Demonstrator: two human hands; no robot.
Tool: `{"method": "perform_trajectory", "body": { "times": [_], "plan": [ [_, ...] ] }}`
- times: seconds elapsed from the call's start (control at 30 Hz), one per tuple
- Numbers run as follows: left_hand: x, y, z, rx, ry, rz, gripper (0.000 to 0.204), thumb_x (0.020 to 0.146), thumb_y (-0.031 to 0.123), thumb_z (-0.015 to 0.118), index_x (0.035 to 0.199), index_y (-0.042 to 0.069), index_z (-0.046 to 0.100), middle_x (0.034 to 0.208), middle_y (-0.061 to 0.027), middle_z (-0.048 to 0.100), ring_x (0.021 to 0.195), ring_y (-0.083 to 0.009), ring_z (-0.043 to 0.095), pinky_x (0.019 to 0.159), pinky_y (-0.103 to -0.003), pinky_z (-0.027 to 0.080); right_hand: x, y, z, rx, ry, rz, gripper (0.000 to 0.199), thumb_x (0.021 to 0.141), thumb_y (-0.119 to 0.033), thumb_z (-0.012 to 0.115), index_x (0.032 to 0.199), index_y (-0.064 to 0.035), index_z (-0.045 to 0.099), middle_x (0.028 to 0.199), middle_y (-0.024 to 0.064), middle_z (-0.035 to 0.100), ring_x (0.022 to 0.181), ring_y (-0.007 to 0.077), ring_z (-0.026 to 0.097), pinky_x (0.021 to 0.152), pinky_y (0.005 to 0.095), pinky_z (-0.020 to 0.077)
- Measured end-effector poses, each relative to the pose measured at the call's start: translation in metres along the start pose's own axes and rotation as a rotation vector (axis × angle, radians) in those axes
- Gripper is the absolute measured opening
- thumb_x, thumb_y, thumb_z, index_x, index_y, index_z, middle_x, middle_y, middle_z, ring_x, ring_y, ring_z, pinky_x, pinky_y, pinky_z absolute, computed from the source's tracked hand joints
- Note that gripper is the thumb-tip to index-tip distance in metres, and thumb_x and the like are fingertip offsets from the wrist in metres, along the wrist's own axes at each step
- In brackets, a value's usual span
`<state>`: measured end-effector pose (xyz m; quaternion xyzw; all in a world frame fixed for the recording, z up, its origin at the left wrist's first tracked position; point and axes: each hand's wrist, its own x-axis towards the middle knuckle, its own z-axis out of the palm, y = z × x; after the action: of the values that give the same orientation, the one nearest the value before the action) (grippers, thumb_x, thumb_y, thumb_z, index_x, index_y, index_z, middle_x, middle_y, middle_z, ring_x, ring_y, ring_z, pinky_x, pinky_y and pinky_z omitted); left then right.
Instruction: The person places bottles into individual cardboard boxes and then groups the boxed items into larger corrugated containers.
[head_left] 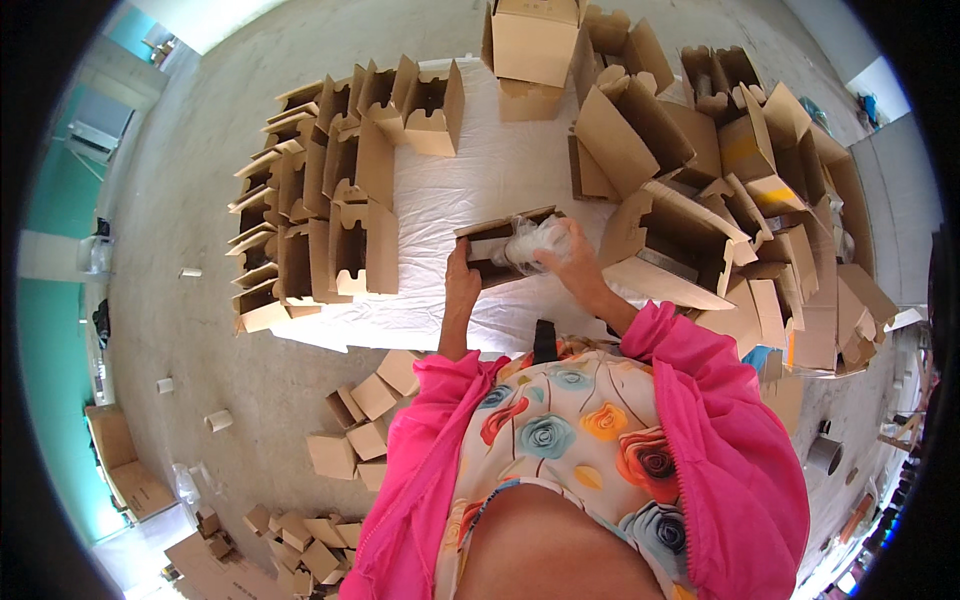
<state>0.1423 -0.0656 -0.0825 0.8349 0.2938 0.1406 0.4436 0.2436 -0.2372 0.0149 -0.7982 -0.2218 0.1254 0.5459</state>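
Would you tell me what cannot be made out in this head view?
In the head view:
Clear wrap: contents obscured by its folds and the right hand.
Open carton: floor partly hidden by the wrap.
Left-side boxes: depths lost in shadow.
Far box: cut off by the upper edge.

Rows of cartons [378, 250] stand at the left of the table [435, 195], a heap of boxes [660, 280] at its right. Near the table's front edge, an opened box [490, 276] contains a bundle [528, 246]; before its left end, loose boxes [372, 396] lie on the floor [250, 365].
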Motion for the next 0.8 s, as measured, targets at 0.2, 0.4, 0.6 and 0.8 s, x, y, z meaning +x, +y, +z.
{"method": "perform_trajectory", "body": {
  "times": [0.2, 0.4, 0.6, 0.8],
  "plan": [
    [0.009, 0.002, 0.000, 0.009, -0.011, 0.021, 0.056, 0.065, -0.007, 0.040, 0.121, 0.000, 0.038, 0.113, -0.0211, 0.047, 0.107, -0.0331, 0.044, 0.091, -0.037, 0.035, 0.018, 0.029, 0.025, 0.382, -0.085, 0.421, 0.053, 0.067, -0.025, 0.067, 0.107, 0.0001, 0.042, 0.104, 0.0162, 0.051, 0.090, 0.0287, 0.053, 0.078, 0.0371, 0.0415],
    [0.017, -0.008, -0.003, -0.142, -0.098, -0.123, 0.056, 0.066, -0.005, 0.042, 0.122, 0.002, 0.038, 0.115, -0.0211, 0.046, 0.107, -0.0328, 0.045, 0.092, -0.037, 0.035, 0.053, 0.030, 0.011, -0.581, -0.419, 0.193, 0.052, 0.064, -0.029, 0.066, 0.107, -0.0028, 0.051, 0.110, 0.0186, 0.049, 0.099, 0.0325, 0.049, 0.080, 0.0433, 0.0406],
    [0.022, -0.018, 0.000, -0.144, -0.099, -0.113, 0.053, 0.068, 0.000, 0.044, 0.121, 0.003, 0.040, 0.114, -0.0202, 0.047, 0.107, -0.0317, 0.045, 0.092, -0.036, 0.035, 0.052, 0.044, 0.019, -0.880, -0.528, -0.192, 0.035, 0.064, -0.025, 0.065, 0.092, -0.0038, 0.060, 0.095, 0.0160, 0.058, 0.098, 0.0324, 0.049, 0.079, 0.0433, 0.0415],
    [0.021, -0.012, -0.006, -0.130, -0.057, 0.085, 0.049, 0.066, 0.002, 0.050, 0.115, 0.002, 0.045, 0.114, -0.0186, 0.047, 0.106, -0.0323, 0.045, 0.091, -0.036, 0.036, 0.061, 0.059, 0.028, -1.232, -0.566, -0.467, 0.017, 0.057, -0.019, 0.064, 0.070, -0.0065, 0.064, 0.070, 0.0118, 0.061, 0.092, 0.0303, 0.052, 0.073, 0.0414, 0.0456]
  ]
}}
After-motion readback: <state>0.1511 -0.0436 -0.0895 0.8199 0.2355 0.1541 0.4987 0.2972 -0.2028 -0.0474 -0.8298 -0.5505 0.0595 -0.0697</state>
